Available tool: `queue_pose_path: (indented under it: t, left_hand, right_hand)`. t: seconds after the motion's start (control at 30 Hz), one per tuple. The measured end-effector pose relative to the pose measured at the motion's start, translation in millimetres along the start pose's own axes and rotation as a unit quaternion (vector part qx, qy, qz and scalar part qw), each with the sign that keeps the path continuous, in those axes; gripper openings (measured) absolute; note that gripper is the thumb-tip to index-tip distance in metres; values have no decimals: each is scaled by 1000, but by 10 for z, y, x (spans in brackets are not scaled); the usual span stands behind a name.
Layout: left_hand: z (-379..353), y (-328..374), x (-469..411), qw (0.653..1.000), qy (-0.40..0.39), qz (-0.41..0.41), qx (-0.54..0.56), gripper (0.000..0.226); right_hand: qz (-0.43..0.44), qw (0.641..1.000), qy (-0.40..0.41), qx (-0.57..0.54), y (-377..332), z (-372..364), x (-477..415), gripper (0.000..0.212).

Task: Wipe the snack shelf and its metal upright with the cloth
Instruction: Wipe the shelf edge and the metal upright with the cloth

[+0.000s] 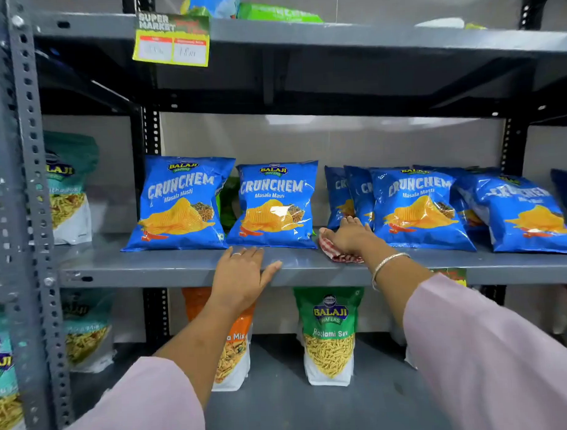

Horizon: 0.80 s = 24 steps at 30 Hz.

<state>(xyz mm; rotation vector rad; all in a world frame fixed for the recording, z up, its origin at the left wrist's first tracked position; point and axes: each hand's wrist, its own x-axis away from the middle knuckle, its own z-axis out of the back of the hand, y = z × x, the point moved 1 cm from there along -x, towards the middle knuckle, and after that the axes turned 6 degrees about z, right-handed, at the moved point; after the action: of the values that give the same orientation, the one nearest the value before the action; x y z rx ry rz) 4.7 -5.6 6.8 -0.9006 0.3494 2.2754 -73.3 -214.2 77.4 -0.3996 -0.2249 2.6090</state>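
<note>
The right hand [350, 236] lies flat with fingers stretched forward on the red-and-white checked cloth [327, 244] and presses it on the grey shelf [149, 267], in the gap between the blue chip bags [275, 204]. The left hand [239, 274] rests with straight, spread fingers on the front edge of the same shelf and holds nothing. The metal upright [34, 191] with holes stands at the far left, well apart from both hands.

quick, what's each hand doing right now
left hand: open, resting flat on the shelf.
right hand: open, pressing the checked cloth onto it.
</note>
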Motion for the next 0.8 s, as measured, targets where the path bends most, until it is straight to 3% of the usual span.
queue_pose_path:
  t: [0.13,0.3,0.43,0.57,0.73,0.8]
  left_hand:
    - [-95,-42,5,995,98,-11,-2,89]
    - [-117,-52,-23,994,110,-9,-12,86]
    - [-108,-46,-24,996,87,-9,-11,87]
    - [-100,-37,-14,998,64,2,-21,89]
    - [-29,-3,24,999,26,16,-16,98]
    - [19,33,53,998,30,28,-51,102]
  right_hand:
    - [-32,999,-22,16,31,-75,-77,82]
    - [-65,992,-104,-12,157,-256,-407,98]
    - [-52,998,-19,21,15,-141,-151,53]
    - [-77,995,52,18,-5,-126,-32,44]
    - [-78,977,96,-176,84,-91,-11,44]
    - [-71,929,91,-352,69,-64,23,43]
